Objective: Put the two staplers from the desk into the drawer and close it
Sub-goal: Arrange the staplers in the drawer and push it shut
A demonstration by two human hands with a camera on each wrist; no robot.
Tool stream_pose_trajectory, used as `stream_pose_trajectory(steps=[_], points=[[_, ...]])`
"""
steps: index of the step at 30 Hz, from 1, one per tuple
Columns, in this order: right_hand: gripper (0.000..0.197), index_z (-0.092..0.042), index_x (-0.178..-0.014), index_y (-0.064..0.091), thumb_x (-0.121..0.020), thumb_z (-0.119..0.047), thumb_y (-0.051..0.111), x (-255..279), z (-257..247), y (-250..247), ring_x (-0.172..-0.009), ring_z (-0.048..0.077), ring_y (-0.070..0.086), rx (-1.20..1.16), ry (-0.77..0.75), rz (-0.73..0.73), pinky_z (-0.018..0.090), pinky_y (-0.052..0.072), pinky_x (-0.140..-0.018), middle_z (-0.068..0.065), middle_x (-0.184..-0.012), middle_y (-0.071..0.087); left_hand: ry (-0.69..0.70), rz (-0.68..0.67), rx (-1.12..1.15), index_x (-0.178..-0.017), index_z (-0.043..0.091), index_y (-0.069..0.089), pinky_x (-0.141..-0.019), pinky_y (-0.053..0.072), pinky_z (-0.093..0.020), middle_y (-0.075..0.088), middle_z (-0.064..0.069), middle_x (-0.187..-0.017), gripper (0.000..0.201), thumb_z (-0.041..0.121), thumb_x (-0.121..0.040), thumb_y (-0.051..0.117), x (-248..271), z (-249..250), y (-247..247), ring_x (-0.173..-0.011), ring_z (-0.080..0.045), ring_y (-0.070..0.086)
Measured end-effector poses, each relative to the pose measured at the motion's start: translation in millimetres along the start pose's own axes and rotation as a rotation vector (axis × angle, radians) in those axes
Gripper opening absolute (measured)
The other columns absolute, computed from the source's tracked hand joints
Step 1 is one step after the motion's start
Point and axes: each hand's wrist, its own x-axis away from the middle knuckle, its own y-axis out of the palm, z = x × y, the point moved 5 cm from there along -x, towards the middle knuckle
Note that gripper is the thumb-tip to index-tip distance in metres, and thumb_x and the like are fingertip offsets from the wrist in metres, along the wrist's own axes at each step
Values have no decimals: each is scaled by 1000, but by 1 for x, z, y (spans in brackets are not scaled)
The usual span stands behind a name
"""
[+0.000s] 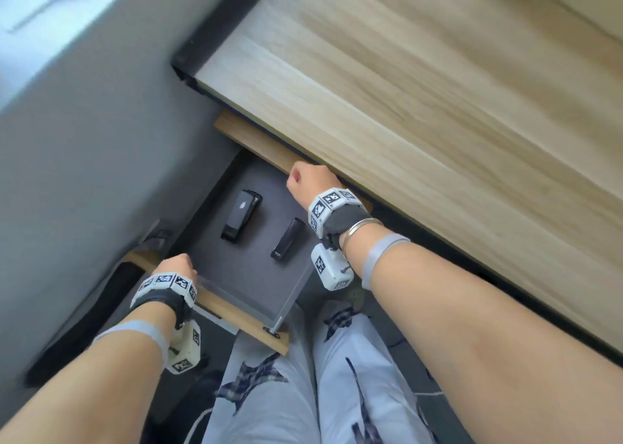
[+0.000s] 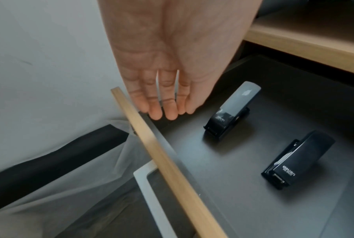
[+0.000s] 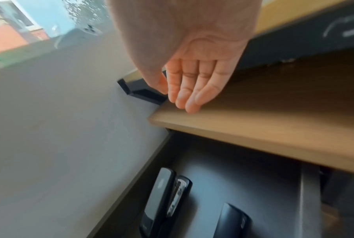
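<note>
We see the drawer (image 1: 256,275) pulled out under the wooden desk (image 1: 421,89), both staplers on its dark floor, apart from each other.

Left hand (image 1: 175,268) sits at the drawer's wooden front panel (image 1: 232,312). From the head view we can't tell how its fingers lie; the left wrist view shows the fingers (image 2: 155,111) straight, close together, holding nothing, tips just past the panel's top edge. Contact with the panel: can't tell.

Larger stapler (image 1: 241,215) lies toward the left side of the drawer, smaller stapler (image 1: 287,238) to its right. Only the left wrist view resolves printed lettering on each.

Right hand (image 1: 312,182) is up at the desk's underside edge. Right wrist view shows its fingers (image 3: 189,90) relaxed, slightly spread, empty, near a wooden ledge (image 3: 253,125) above the drawer.
</note>
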Motion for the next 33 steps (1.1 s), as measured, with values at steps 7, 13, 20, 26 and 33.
stream_pose_trajectory(steps=[7,13,20,26,33], points=[[26,-13,-93,67,-95,-26,44,-8,14,-54,-72,27,61,-33,-105,252,29,49,-66,11,-84,69,-159,-184,-67,-59,3,51,-73,46,-29,57,-10,-75,24,7,-79,64,24,-6,27,-78,-29,56],[23,-18,-75,50,-95,-23,40,-22,54,-70,-68,31,52,30,-25,342,30,38,-61,11,-72,56,-179,-111,30,-55,2,48,-63,47,-29,61,-16,-77,25,2,-75,64,28,0,35,-71,-32,58],[21,-18,-75,48,-94,-22,38,-32,68,-77,-68,31,51,55,-10,344,30,39,-61,9,-72,54,-177,-86,48,-76,-2,58,-66,47,-31,62,-21,-86,8,-7,-70,61,22,12,28,-75,-35,56],[25,-12,-92,61,-94,-22,39,-32,84,-86,-71,30,50,65,15,355,30,38,-63,9,-76,56,-132,-13,9,-102,-5,66,-67,46,-30,68,-21,-105,25,1,-84,50,-3,35,20,-79,-34,56],[27,-16,-67,42,-93,-20,39,-30,99,-93,-68,31,50,40,53,363,29,36,-61,6,-65,52,-1,82,154,-103,8,70,-88,50,-35,67,-18,-113,25,5,-87,51,-21,67,12,-102,-36,63]])
